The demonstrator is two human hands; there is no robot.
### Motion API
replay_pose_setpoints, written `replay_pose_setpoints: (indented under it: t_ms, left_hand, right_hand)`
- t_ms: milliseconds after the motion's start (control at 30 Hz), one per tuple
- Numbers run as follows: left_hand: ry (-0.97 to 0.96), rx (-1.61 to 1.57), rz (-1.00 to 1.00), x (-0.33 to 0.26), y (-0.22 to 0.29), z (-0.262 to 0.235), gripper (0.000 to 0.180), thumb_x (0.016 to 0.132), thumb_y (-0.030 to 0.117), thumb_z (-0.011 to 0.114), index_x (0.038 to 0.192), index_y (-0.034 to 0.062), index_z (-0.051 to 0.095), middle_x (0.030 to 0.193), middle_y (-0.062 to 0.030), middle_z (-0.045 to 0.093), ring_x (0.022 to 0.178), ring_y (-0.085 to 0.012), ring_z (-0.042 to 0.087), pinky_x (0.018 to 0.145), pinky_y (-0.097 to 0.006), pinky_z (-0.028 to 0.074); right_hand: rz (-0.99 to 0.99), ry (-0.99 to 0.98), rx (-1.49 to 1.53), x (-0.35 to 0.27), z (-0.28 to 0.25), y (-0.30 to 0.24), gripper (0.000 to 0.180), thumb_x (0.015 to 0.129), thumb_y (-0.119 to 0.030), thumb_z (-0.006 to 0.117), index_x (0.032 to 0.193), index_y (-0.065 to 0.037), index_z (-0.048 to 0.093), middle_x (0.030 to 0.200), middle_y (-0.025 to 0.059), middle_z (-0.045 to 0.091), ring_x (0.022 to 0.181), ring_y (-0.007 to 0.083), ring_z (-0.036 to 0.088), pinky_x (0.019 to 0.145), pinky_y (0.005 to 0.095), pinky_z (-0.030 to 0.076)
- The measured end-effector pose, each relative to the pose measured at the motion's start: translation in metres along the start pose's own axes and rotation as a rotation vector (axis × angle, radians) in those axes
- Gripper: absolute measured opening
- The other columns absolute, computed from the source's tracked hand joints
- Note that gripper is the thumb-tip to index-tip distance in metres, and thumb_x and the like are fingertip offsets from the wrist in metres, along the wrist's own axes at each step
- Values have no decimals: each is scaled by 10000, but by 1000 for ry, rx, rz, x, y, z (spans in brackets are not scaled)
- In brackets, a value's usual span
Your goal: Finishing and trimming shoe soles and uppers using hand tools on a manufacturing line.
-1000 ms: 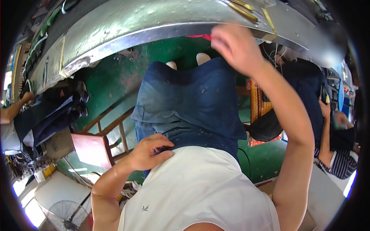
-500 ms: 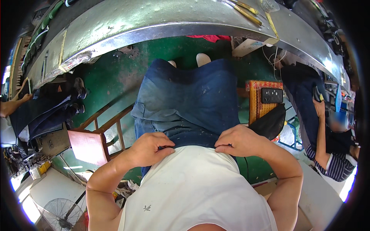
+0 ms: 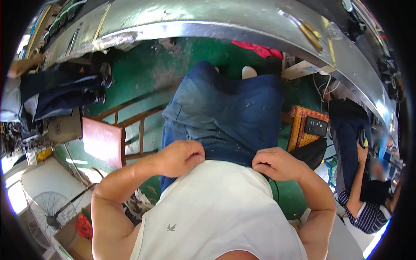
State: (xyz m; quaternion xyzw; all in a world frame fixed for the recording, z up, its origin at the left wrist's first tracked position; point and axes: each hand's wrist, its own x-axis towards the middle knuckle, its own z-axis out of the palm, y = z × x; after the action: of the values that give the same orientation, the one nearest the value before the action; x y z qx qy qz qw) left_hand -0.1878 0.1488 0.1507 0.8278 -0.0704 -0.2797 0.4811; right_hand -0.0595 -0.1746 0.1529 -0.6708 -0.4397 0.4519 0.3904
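A blue denim-like garment [image 3: 229, 115] with pale specks covers my lap. It meets the lower edge of my white sleeveless top [image 3: 221, 199] at the waist. My left hand [image 3: 184, 157] is closed in a fist at the left end of this edge, pinching the waist of the garment. At the right end, my right hand [image 3: 277, 164] has curled fingers and also pinches the garment waist. The fingertips of both hands are partly hidden.
A metal workbench [image 3: 173, 30] curves across the front, with yellow-handled tools [image 3: 313, 38] on it. A wooden stool [image 3: 104, 141] stands left. A black phone [image 3: 316, 126] lies on a woven seat [image 3: 299, 135] at right. Co-workers sit on both sides; a fan [image 3: 53, 216] is lower left.
The view has shifted, so the bench and stools appear moved. Both hands stay at the waist; the fingers of my left hand have curled in more tightly.
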Motion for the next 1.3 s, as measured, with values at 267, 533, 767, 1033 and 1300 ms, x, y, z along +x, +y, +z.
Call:
replay_pose_setpoints:
  t_ms: [267, 533, 767, 1033, 1300]
  left_hand:
    - [-275, -434, -177, -12, 8, -10, 151, 984, 151, 671, 1008, 3, 684, 881, -40, 691, 818, -108, 615, 722, -284, 503]
    - [784, 214, -305, 36, -175, -15, 407, 976, 358, 660, 1154, -7, 690, 1110, -174, 699, 1005, -257, 674, 881, -386, 542]
    - [556, -212, -780, 55, -199, -25, 688, 1003, 552, 483, 1366, -26, 562, 1319, -303, 608, 1235, -439, 581, 1026, -484, 470]
    - [564, 477, -619, 21, -113, -46, 375, 1022, 382, 514, 1063, 19, 598, 1086, -286, 672, 1063, -476, 631, 893, -554, 506]
    - [83, 597, -785, -28, -99, -12, 578, 1001, 491, 530, 1288, -7, 599, 1261, -248, 641, 1145, -427, 647, 979, -506, 511]
  right_hand:
    - [-15, -105, 143, -5, -1, -6, 61, 929, -91, 663, 913, -33, 667, 844, 90, 670, 753, 286, 652, 677, 356, 518]
    - [312, 567, -440, -5, 5, 77, 274, 941, -257, 675, 983, 13, 677, 893, 167, 693, 854, 363, 676, 763, 420, 530]
    - [515, 415, -549, -28, 26, 150, 269, 978, -242, 627, 905, 16, 607, 887, 259, 654, 877, 463, 641, 765, 533, 497]
    - [446, 245, -392, -56, -12, 103, 253, 977, -219, 606, 859, 3, 626, 835, 256, 648, 841, 463, 633, 734, 517, 497]
    - [751, -230, -342, -77, 11, 111, 387, 975, -390, 627, 954, -23, 748, 839, 164, 738, 827, 327, 722, 769, 414, 556]
